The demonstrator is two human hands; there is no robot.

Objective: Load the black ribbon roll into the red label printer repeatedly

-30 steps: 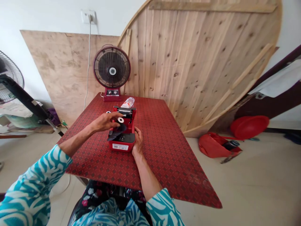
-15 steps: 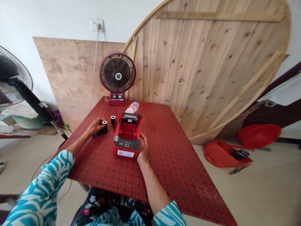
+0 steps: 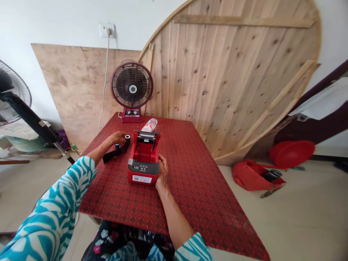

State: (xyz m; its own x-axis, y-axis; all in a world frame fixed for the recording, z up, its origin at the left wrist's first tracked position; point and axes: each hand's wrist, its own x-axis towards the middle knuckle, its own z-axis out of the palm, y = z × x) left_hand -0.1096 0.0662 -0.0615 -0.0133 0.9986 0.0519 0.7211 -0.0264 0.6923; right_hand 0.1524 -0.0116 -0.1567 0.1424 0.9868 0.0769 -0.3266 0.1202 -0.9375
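Observation:
In front of me on the table stands a small red and black label printer [image 3: 143,177], its lid raised and its red inner bay exposed. My right hand [image 3: 162,171] grips its right side, thumb and fingers against the casing. To the printer's left, my left hand [image 3: 118,138] has its fingers closed at a black roll with a pale core [image 3: 127,137]; some fingertips are hidden. Just nearer to me stands a second black roll [image 3: 117,147], with a black strip [image 3: 110,156] trailing from it to the left on the tabletop.
Behind the printer lies a clear plastic bottle [image 3: 149,125]. A dark red fan [image 3: 132,88] stands at the table's far edge. The table [image 3: 190,188] has a red patterned cover. A large round wooden board [image 3: 231,79] leans on the wall; a red bag [image 3: 247,175] lies on the floor.
My left hand has moved from the nearer black roll to the farther one, beside the printer. My right hand keeps its hold on the printer. The whole view has shifted slightly.

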